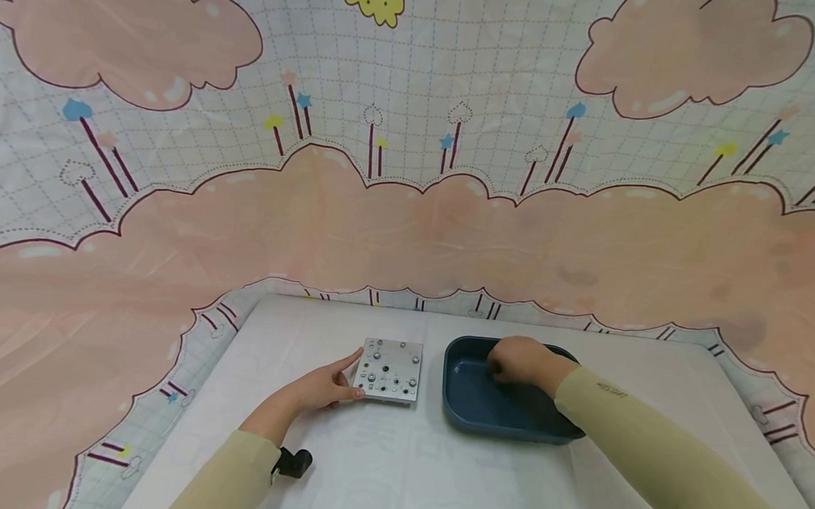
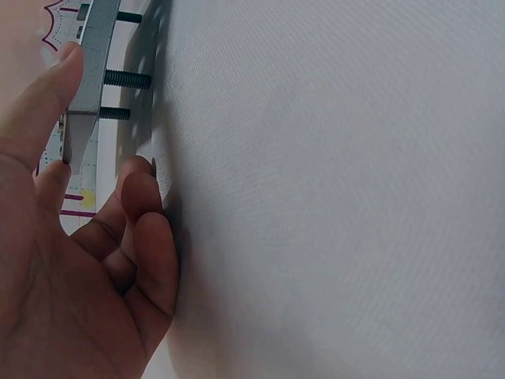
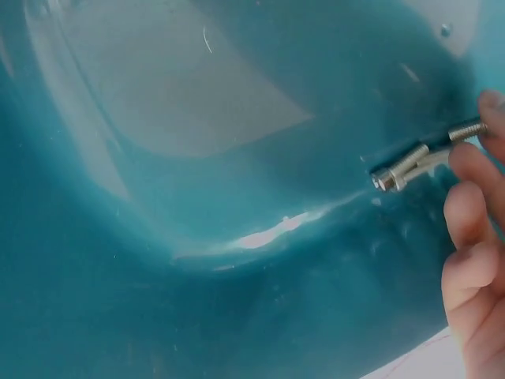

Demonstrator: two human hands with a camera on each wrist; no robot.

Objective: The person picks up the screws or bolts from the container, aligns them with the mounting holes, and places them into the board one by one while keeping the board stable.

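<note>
A square silver metal plate [image 1: 390,371], with bolts and holes over its top, sits left of the dark blue bin. My left hand [image 1: 324,385] holds the plate along its left edge, thumb and forefinger spread on it. In the left wrist view, threaded bolt ends [image 2: 128,80] stick out from the plate's underside, and the other fingers curl by the tabletop. My right hand [image 1: 522,362] reaches down inside the bin [image 1: 465,420]. Its fingertips pinch the threaded end of a bolt [image 3: 465,131] in the right wrist view, beside more metal bolts [image 3: 404,167] on the bin's floor.
A white cloth covers the table [image 1: 384,466]. Behind it hangs a patterned curtain [image 1: 436,233] with pink cloud shapes. A black device [image 1: 294,463] is worn at the left wrist. The bin's raised walls surround the right hand.
</note>
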